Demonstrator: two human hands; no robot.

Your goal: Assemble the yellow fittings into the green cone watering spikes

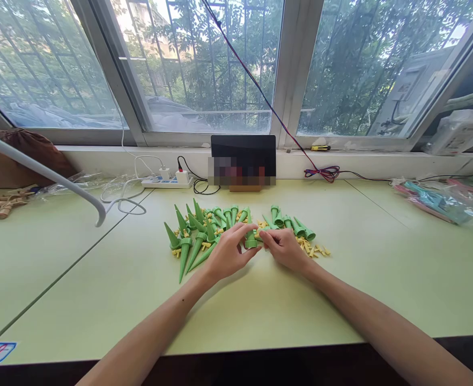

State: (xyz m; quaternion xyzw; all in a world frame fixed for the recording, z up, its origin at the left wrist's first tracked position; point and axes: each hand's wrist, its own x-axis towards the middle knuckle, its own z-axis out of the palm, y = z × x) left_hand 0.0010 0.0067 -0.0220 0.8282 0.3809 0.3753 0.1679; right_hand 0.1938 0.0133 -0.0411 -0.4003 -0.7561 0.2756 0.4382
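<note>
My left hand (pixel 229 253) curls its thumb and fingers around a green plastic plant-watering spike (pixel 251 243), its wide collar toward me and its point away. Close beside it, my right hand (pixel 288 250) is closed in a pinch. A bit of pale yellow shows at the right fingertips, looking like one of the small yellow plastic valves; the fingers cover most of it. Several more green spikes (pixel 196 250) lie and stand to the left and behind my hands. Others (pixel 300 227) rest beyond my right hand, near loose yellow valves (pixel 309 247).
Behind the pile, a dark screen (pixel 243 153) leans on the sill. A power strip (pixel 168 182) with cables sits left of it, and a white curved rod (pixel 59 166) crosses the left side. Wooden pieces (pixel 9 203) lie far left, plastic-wrapped items (pixel 441 201) far right.
</note>
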